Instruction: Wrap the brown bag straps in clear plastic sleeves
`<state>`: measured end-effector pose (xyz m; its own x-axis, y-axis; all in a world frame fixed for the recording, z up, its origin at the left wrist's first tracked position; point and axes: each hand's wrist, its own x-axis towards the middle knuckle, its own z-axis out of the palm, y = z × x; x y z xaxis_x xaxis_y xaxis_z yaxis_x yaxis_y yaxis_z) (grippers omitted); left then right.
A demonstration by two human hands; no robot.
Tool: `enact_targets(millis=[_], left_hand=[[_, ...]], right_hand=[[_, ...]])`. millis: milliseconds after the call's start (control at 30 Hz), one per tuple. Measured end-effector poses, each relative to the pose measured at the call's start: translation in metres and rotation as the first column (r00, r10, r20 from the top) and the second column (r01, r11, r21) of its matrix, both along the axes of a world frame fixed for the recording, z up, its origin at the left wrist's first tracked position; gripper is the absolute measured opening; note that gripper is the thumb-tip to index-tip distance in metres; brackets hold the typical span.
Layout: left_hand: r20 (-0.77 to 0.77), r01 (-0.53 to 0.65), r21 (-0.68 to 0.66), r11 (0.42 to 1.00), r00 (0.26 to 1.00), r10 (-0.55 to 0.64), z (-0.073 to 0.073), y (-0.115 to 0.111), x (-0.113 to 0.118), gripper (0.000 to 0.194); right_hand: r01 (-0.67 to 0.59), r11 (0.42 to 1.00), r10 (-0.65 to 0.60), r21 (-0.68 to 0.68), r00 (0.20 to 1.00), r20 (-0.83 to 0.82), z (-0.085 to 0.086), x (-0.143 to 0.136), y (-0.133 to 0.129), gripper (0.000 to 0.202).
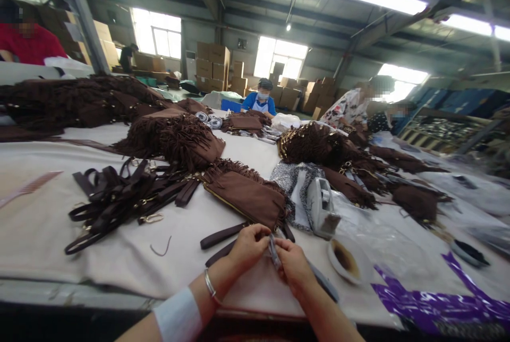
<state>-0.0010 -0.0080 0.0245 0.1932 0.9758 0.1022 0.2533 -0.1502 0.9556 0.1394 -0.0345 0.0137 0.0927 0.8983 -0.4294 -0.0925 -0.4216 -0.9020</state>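
My left hand (251,246), with a silver bracelet at the wrist, and my right hand (292,263) meet near the table's front edge. Between the pinched fingers of both is a small grey, shiny folded strip (274,251); its exact kind does not show. Just beyond my hands lies a brown fringed bag (247,197) with a gold zipper. A dark wrist strap (223,236) extends from it beside my left hand. Right of the bag stands a grey tape dispenser (323,209). Closer to my right hand is a white bowl (333,258) with a brown stain inside.
A heap of dark straps with gold clips (119,198) lies at left, near a comb (40,182). Fringed bags (175,137) are piled farther back. Purple plastic (430,302) lies at front right. A person in blue (258,102) sits across the table; others are around it.
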Motion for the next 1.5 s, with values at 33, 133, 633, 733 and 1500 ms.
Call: enact_targets(millis=[33,133,633,733,1500], left_hand=[[-0.017,-0.007,0.031,0.999,1.000,0.007,-0.001,0.001,0.000,0.017],[-0.095,-0.034,0.121,0.992,0.994,0.045,-0.006,0.004,0.000,0.011],[-0.374,-0.066,0.300,0.952,0.910,0.181,-0.015,-0.002,-0.001,0.013],[-0.365,-0.066,0.271,0.960,0.916,0.166,-0.013,-0.001,-0.003,0.014],[-0.333,0.061,-0.047,0.997,0.940,-0.073,-0.002,0.012,-0.014,0.015]], right_hand=[[-0.005,0.999,0.004,0.046,1.000,0.031,-0.001,0.001,0.002,0.039],[-0.032,0.973,-0.006,0.227,0.986,0.164,-0.003,0.005,0.006,0.023],[-0.210,0.974,0.194,0.086,0.967,0.163,0.016,-0.005,-0.008,0.033],[-0.200,0.977,0.194,0.071,0.978,0.080,0.017,-0.011,-0.007,0.024],[0.008,0.999,0.005,0.039,0.945,-0.327,0.010,-0.010,-0.010,0.046]])
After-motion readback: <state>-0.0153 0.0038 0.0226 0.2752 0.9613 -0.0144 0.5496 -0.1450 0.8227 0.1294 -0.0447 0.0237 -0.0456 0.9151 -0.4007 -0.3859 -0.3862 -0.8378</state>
